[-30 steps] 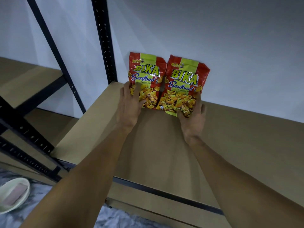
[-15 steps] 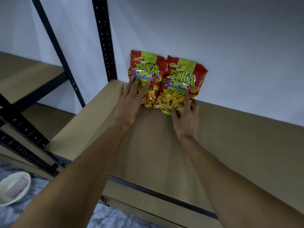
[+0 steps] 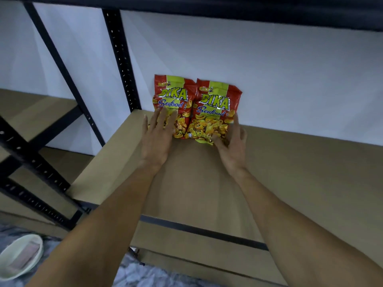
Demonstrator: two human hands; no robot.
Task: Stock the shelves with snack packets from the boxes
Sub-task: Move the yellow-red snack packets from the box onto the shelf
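Two red and yellow Bika Seafood snack packets lean upright against the white wall at the back of a tan shelf board [image 3: 290, 172]. The left packet [image 3: 173, 96] and the right packet [image 3: 216, 104] stand side by side and touch. My left hand [image 3: 157, 139] lies with straight fingers against the lower front of the left packet. My right hand [image 3: 233, 146] is spread at the lower right corner of the right packet, one finger up along its right edge. Neither hand grips a packet.
Black perforated shelf uprights [image 3: 120, 59] stand left of the packets, with a diagonal brace and lower tan shelves further left. A dark shelf edge [image 3: 228, 5] runs overhead. A pale bowl [image 3: 19, 257] sits on the marbled floor at the bottom left.
The view has tilted up, showing the shelf above. My hands have slid slightly lower on the packets, fingers loosening off them. The packets stay leaning on the wall.
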